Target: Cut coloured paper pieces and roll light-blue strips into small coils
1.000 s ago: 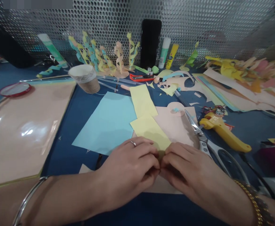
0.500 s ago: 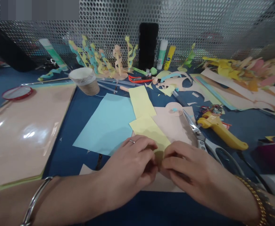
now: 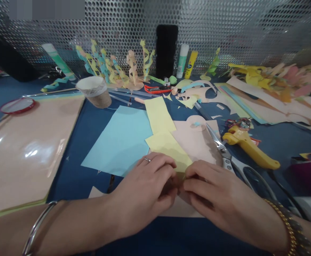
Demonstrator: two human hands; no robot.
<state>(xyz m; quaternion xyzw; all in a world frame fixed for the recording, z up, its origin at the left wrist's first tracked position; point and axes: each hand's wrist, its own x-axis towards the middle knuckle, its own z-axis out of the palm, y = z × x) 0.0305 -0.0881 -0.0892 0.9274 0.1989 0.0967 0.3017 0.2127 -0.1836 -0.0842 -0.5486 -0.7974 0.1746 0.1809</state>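
My left hand [image 3: 150,188] and my right hand [image 3: 214,192] are close together at the near end of a yellow paper piece [image 3: 170,147]. Fingers of both are curled and closed, and whatever they pinch is too hidden to make out. Above it lies a second yellow piece [image 3: 160,113], overlapping a light blue sheet [image 3: 120,138] on the left. Pale pink paper [image 3: 198,142] lies beneath the yellow pieces. Silver scissors [image 3: 226,154] rest on its right side, just beyond my right hand.
A yellow glue gun [image 3: 253,149] lies right of the scissors. Farther back stand a paper cup [image 3: 98,94], a black phone [image 3: 167,51], glue sticks [image 3: 182,61] and curled paper shapes [image 3: 132,69]. A plastic-covered pink stack [image 3: 30,149] fills the left.
Both hands keep nearly the same place, with only slight finger shifts at the paper's near end. The whole view has drifted slightly left.
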